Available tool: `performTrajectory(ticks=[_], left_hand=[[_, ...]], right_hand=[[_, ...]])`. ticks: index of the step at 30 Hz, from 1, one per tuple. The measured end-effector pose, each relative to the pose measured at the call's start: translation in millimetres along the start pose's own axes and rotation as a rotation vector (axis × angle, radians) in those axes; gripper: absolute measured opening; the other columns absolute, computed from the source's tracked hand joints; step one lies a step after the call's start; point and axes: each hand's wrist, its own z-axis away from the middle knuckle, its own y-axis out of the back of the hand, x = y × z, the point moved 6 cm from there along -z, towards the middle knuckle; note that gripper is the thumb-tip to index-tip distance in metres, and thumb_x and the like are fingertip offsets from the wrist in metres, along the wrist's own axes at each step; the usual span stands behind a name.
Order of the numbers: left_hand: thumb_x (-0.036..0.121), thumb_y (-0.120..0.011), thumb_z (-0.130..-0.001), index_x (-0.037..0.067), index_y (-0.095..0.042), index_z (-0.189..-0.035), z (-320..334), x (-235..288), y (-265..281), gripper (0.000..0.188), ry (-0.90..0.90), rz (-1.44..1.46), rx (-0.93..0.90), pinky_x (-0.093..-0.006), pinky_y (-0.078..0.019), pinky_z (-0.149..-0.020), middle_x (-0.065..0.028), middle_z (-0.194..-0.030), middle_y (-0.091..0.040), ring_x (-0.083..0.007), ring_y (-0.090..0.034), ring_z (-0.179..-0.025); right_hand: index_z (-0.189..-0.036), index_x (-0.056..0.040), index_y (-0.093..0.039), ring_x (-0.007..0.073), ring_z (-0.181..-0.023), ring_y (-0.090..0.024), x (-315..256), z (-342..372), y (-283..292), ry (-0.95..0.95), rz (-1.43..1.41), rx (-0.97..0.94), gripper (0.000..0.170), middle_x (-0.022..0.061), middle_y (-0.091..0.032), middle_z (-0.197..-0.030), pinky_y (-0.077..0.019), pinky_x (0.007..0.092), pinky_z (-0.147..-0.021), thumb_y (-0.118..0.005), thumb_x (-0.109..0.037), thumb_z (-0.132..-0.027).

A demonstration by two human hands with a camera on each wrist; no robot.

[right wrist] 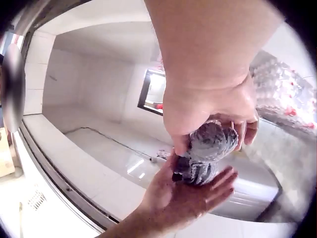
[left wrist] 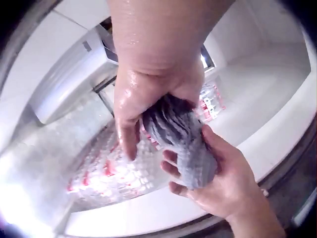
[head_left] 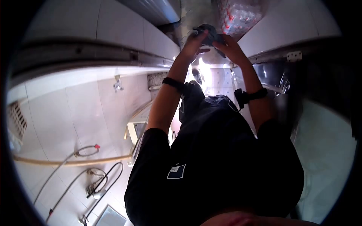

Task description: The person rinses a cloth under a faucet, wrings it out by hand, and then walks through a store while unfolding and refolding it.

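A wet-looking, bunched grey cloth (head_left: 211, 34) is held between both hands, away from the body. My right hand (head_left: 232, 49) curls its fingers and thumb round one end of the cloth (right wrist: 213, 144). The other end of the cloth (left wrist: 166, 121) lies against the palm of my left hand (left wrist: 153, 91). In the right wrist view the left hand (right wrist: 181, 198) is under the cloth, with its fingers nearly straight and spread. The left wrist view shows the right hand (left wrist: 228, 183) with the cloth's rounded end in its palm.
Beyond the hands stands a clear plastic-wrapped stack (head_left: 241, 17) with red marks, beside a pale appliance (head_left: 160, 9). White tiled surfaces (head_left: 301, 22) flank the hands. Hoses (head_left: 94, 180) and a tap (head_left: 118, 83) are on the tiled wall at left. A metal basin (head_left: 269, 75) is at right.
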Motion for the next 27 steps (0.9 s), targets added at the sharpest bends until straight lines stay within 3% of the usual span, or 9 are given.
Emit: performTrajectory(ticks=[3,6,9,11,14,15,17,21,27], left_hand=[[0.022,-0.068,-0.085,0.001,-0.051,-0.119,-40,52,2,0.043,-0.264,0.154,-0.037,-0.0362,-0.0544,-0.075,-0.0093,-0.102,-0.063,-0.0188,-0.064,-0.088],[0.012,-0.068,-0.084,0.001,-0.054,-0.120,-97,84,31,0.041,-0.266,-0.028,0.012,-0.0321,-0.0533,-0.075,-0.0081,-0.097,-0.064,-0.0158,-0.063,-0.086],[0.005,-0.067,-0.083,0.002,-0.056,-0.121,-145,128,53,0.040,-0.386,-0.086,-0.088,-0.0278,-0.0512,-0.077,-0.0073,-0.093,-0.064,-0.0138,-0.062,-0.085],[0.000,-0.067,-0.080,0.005,-0.057,-0.122,-180,143,74,0.044,-0.374,-0.002,-0.095,-0.0260,-0.0488,-0.082,-0.0073,-0.098,-0.062,-0.0134,-0.060,-0.087],[0.000,-0.069,-0.078,0.003,-0.056,-0.123,-209,168,98,0.047,-0.325,0.071,-0.109,-0.0286,-0.0488,-0.085,-0.0085,-0.106,-0.061,-0.0150,-0.060,-0.093],[-0.001,-0.069,-0.077,0.002,-0.055,-0.123,-209,182,96,0.048,-0.316,0.063,-0.177,-0.0295,-0.0486,-0.086,-0.0090,-0.109,-0.060,-0.0159,-0.060,-0.096],[-0.001,-0.069,-0.075,-0.003,-0.055,-0.121,-206,203,86,0.048,-0.222,-0.083,-0.254,-0.0296,-0.0477,-0.088,-0.0093,-0.111,-0.061,-0.0161,-0.059,-0.097],[0.001,-0.069,-0.076,-0.003,-0.063,-0.109,-227,238,55,0.034,-0.072,-0.471,-0.368,-0.0271,-0.0483,-0.080,-0.0058,-0.093,-0.066,-0.0128,-0.060,-0.086],[0.015,-0.061,-0.090,-0.003,-0.066,-0.099,-237,344,62,0.020,-0.479,-0.342,-0.020,-0.0208,-0.0444,-0.069,-0.0031,-0.084,-0.066,-0.0081,-0.058,-0.075]], right_hand=[[-0.097,0.0001,-0.063,0.0174,-0.077,-0.058,-28,-47,8,0.246,0.151,0.170,0.032,0.0101,-0.060,-0.084,-0.0451,0.0300,-0.071,-0.066,-0.025,-0.078],[-0.100,0.0016,-0.062,0.0181,-0.073,-0.060,-1,-107,19,-0.364,-0.212,0.118,0.026,0.0118,-0.062,-0.087,-0.0469,0.0313,-0.068,-0.055,-0.012,-0.078],[-0.100,0.0018,-0.061,0.0198,-0.075,-0.062,49,-164,13,-0.405,-0.997,0.273,0.026,0.0134,-0.065,-0.094,-0.0490,0.0313,-0.068,-0.052,-0.012,-0.080],[-0.106,0.0023,-0.059,0.0291,-0.098,-0.060,17,-204,23,-0.417,-1.160,0.102,0.031,0.0200,-0.061,-0.108,-0.0487,0.0370,-0.085,-0.047,-0.014,-0.083],[-0.117,0.0034,-0.053,0.0443,-0.128,-0.034,1,-253,38,-0.120,-1.811,0.049,0.042,0.0266,-0.044,-0.131,-0.0253,0.0527,-0.109,-0.041,-0.027,-0.091],[-0.117,0.0008,-0.053,0.0437,-0.126,-0.038,13,-259,56,-0.206,-1.739,0.334,0.047,0.0254,-0.047,-0.128,-0.0278,0.0537,-0.108,-0.039,-0.038,-0.094],[-0.117,-0.0018,-0.051,0.0431,-0.124,-0.039,-1,-287,76,0.065,-1.943,0.111,0.053,0.0245,-0.047,-0.125,-0.0283,0.0591,-0.105,-0.036,-0.048,-0.095],[-0.114,-0.0057,-0.048,0.0426,-0.122,-0.041,2,-335,92,-0.223,-1.703,0.376,0.052,0.0226,-0.044,-0.124,-0.0277,0.0685,-0.099,-0.035,-0.052,-0.094],[-0.107,-0.0047,-0.055,0.0252,-0.092,-0.062,46,-399,136,-0.529,-0.639,0.401,0.052,0.0153,-0.062,-0.101,-0.0489,0.0425,-0.074,-0.040,-0.053,-0.093]])
